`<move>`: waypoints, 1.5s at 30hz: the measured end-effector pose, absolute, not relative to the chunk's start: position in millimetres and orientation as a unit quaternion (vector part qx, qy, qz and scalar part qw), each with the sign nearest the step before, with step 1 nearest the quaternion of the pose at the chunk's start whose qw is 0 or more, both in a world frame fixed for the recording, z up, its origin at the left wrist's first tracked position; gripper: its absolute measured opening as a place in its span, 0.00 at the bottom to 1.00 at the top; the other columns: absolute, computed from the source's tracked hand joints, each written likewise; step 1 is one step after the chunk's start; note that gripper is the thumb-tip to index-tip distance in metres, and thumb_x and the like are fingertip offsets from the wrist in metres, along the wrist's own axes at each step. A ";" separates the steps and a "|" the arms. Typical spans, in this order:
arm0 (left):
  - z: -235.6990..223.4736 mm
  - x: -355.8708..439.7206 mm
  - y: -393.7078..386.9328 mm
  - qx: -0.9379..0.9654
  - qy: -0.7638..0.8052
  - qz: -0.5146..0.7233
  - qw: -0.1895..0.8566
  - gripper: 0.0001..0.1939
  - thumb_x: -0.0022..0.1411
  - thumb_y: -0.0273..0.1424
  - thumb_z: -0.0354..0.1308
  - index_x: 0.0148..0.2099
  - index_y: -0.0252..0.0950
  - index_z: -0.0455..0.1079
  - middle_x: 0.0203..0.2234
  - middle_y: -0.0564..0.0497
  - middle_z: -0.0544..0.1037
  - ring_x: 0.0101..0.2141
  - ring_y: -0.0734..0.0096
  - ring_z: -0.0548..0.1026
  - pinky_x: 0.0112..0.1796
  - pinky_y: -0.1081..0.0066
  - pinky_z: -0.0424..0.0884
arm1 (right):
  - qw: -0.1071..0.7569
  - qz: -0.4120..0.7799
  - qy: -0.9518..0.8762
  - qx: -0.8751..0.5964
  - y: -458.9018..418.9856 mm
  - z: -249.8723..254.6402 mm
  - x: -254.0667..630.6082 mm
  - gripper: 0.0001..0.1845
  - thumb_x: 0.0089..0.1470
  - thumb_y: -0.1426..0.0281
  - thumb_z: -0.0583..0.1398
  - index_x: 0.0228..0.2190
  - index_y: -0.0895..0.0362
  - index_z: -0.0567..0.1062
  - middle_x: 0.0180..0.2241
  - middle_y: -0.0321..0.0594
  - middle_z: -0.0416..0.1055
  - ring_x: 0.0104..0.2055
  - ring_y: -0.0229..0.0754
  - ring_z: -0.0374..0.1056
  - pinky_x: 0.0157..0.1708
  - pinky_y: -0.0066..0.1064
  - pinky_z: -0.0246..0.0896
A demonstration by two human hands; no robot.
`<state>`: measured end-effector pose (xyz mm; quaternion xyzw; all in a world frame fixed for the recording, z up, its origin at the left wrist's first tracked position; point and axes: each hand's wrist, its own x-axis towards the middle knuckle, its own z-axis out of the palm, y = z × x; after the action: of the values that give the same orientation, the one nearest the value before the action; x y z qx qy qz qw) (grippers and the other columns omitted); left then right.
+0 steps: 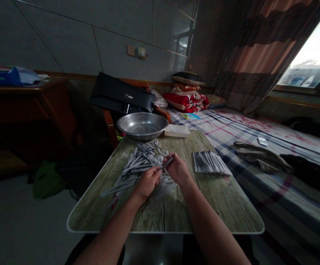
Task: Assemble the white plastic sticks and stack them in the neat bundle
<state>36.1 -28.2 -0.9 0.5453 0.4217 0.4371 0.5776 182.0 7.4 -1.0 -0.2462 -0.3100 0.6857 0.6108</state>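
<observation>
My left hand (148, 184) and my right hand (178, 170) meet above the table, both pinching a short, thin dark rod (168, 163). Beneath and behind them spreads a loose heap of slim white and grey sticks (140, 162), whose exact kind I cannot tell. To the right lies a tidy side-by-side row of similar sticks (211, 163), apart from my hands. Both rest over a wood-print tabletop (162, 217).
A steel basin (142, 126) and a white plastic box (176, 130) stand at the table's far end. A plaid-sheeted bed (259, 191) runs along the right, with a crumpled cloth (260, 156) on it. A wooden desk (24, 103) stands at left.
</observation>
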 end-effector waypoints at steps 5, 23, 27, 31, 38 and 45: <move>-3.7 35.9 -28.7 0.600 0.437 0.400 0.537 0.18 0.60 0.45 0.53 0.32 0.34 0.69 0.15 0.59 0.59 0.18 0.77 0.55 0.21 0.75 0.50 | 0.525 0.765 -0.307 -0.210 3.1 -2.3 182.7 0.13 0.53 0.58 0.56 0.26 0.55 0.69 0.30 0.41 0.73 0.33 0.44 0.68 0.32 0.33 0.62; -8.6 40.3 -30.9 0.602 0.443 0.429 0.508 0.18 0.59 0.42 0.52 0.34 0.33 0.76 0.32 0.48 0.78 0.34 0.66 0.74 0.35 0.71 0.69 | 0.466 0.797 -0.332 -0.191 -8.3 -0.6 174.1 0.24 0.56 0.48 0.47 0.25 0.54 0.66 0.36 0.43 0.74 0.34 0.46 0.68 0.34 0.38 0.65; -5.3 42.4 -33.1 0.585 0.450 0.430 0.520 0.19 0.58 0.43 0.53 0.37 0.34 0.77 0.37 0.48 0.80 0.36 0.65 0.75 0.34 0.72 0.69 | 0.472 0.792 -0.335 -0.193 -6.8 -5.3 173.2 0.24 0.56 0.47 0.47 0.26 0.53 0.67 0.36 0.42 0.74 0.35 0.46 0.69 0.33 0.38 0.65; -4.3 42.8 -32.4 0.566 0.466 0.428 0.529 0.20 0.57 0.44 0.53 0.38 0.33 0.76 0.34 0.48 0.80 0.34 0.66 0.75 0.34 0.72 0.69 | 0.482 0.787 -0.337 -0.185 -7.5 -5.1 170.5 0.23 0.56 0.48 0.48 0.26 0.53 0.67 0.34 0.41 0.74 0.38 0.47 0.69 0.38 0.40 0.65; -17.1 34.4 -24.5 0.585 0.452 0.411 0.533 0.20 0.57 0.45 0.54 0.34 0.33 0.75 0.26 0.51 0.76 0.26 0.71 0.70 0.28 0.74 0.62 | 0.479 0.795 -0.329 -0.175 -9.1 -4.0 165.9 0.22 0.57 0.49 0.49 0.26 0.54 0.67 0.35 0.42 0.74 0.39 0.47 0.69 0.37 0.41 0.67; -14.1 26.6 -23.8 0.599 0.471 0.398 0.511 0.21 0.58 0.47 0.52 0.27 0.34 0.70 0.14 0.58 0.62 0.18 0.75 0.59 0.23 0.73 0.54 | 0.495 0.780 -0.329 -0.197 -2.2 -13.4 166.7 0.22 0.57 0.49 0.53 0.27 0.55 0.69 0.34 0.42 0.74 0.34 0.44 0.69 0.31 0.35 0.66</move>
<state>26.6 -23.8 -14.1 0.5986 0.4707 0.3983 0.5113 166.7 -2.2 -13.4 -0.1967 -0.3291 0.7800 0.4945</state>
